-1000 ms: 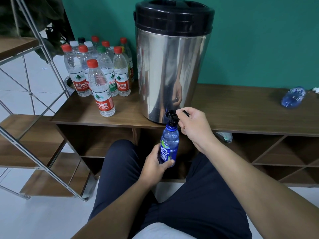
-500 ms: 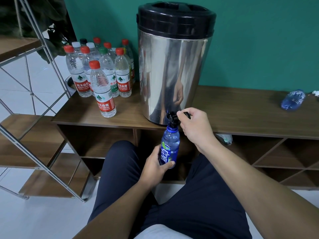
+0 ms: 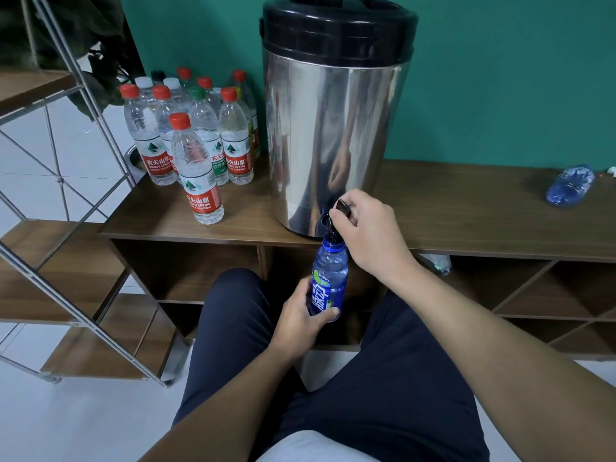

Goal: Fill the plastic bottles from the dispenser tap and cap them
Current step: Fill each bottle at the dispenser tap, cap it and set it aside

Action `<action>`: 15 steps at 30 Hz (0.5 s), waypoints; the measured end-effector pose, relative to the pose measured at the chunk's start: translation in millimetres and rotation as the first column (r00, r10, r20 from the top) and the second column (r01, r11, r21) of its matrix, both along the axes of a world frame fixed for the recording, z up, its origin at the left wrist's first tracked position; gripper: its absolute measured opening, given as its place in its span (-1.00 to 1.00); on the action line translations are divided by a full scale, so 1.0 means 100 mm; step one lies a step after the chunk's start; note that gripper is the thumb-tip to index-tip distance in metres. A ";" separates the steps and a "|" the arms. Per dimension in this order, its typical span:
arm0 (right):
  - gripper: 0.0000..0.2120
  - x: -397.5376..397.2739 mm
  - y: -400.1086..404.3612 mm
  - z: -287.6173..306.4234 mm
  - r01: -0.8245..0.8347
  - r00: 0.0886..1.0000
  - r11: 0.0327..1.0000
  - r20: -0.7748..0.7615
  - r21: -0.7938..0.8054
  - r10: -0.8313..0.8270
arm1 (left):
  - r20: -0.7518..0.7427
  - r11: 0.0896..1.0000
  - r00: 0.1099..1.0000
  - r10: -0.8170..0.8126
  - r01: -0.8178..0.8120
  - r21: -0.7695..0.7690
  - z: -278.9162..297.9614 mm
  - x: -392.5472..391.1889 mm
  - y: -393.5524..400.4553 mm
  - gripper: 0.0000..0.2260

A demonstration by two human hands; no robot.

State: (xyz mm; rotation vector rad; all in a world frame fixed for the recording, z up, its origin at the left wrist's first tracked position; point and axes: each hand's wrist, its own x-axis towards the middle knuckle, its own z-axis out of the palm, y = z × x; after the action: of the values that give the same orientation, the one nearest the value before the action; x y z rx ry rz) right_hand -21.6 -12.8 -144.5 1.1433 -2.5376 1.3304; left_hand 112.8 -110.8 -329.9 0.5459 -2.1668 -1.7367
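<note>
My left hand (image 3: 300,320) is nearest to me, above my knees in dark trousers (image 3: 383,378), and its fingers are curled around the lower part of the blue bottle (image 3: 328,281), which I hold upright with its open mouth just under the tap (image 3: 330,225). A little further, my right hand (image 3: 370,235) pinches the black lever (image 3: 343,206) of the tap between thumb and fingers. The tap is at the bottom of the steel dispenser (image 3: 333,135), which stands on the wooden shelf unit (image 3: 466,211) and has a black lid (image 3: 338,25). To the left of the dispenser stands a group of capped water bottles (image 3: 196,138), one (image 3: 196,175) in front of the others. Far to the right, another blue bottle (image 3: 570,190) lies on its side on the same shelf top, before the green wall (image 3: 500,78).
</note>
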 end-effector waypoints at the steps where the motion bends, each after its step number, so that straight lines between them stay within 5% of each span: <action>1: -0.81 0.00 0.03 0.02 -0.046 0.998 0.999 0.034 -0.018 0.047 | -0.002 1.000 1.000 -0.001 0.001 -0.001 0.00 0.00 0.00 -0.37; 4: -0.81 -0.06 0.20 0.02 -0.119 0.975 0.979 0.167 -0.165 0.147 | -0.002 1.000 1.000 0.005 -0.005 0.006 -0.03 -0.02 0.00 -0.39; 6: -0.83 -0.19 0.33 -0.07 -0.049 0.990 0.984 0.124 -0.171 0.071 | 0.019 1.000 1.000 0.012 -0.012 0.010 -0.05 -0.03 -0.01 -0.40; 8: -0.87 -0.44 0.44 -0.27 0.064 0.998 0.998 -0.001 -0.020 -0.064 | 0.038 1.000 0.999 0.010 -0.010 0.007 -0.08 -0.04 -0.01 -0.40; 11: -0.53 -0.78 0.54 -0.54 0.115 0.992 0.921 -0.100 0.371 -0.083 | 0.068 1.000 0.998 0.011 -0.010 -0.004 -0.14 -0.07 -0.04 -0.39; 15: -0.48 -1.00 0.55 -0.65 0.068 0.995 0.845 -0.101 0.530 -0.016 | 0.097 1.000 0.995 0.007 -0.004 -0.029 -0.20 -0.09 -0.06 -0.39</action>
State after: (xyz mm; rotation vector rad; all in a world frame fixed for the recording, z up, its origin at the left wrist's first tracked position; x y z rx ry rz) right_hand -121.8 41.8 -209.5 1.1682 -2.9276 0.5368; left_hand 103.3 -116.8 -349.9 0.6416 -2.2505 -1.7058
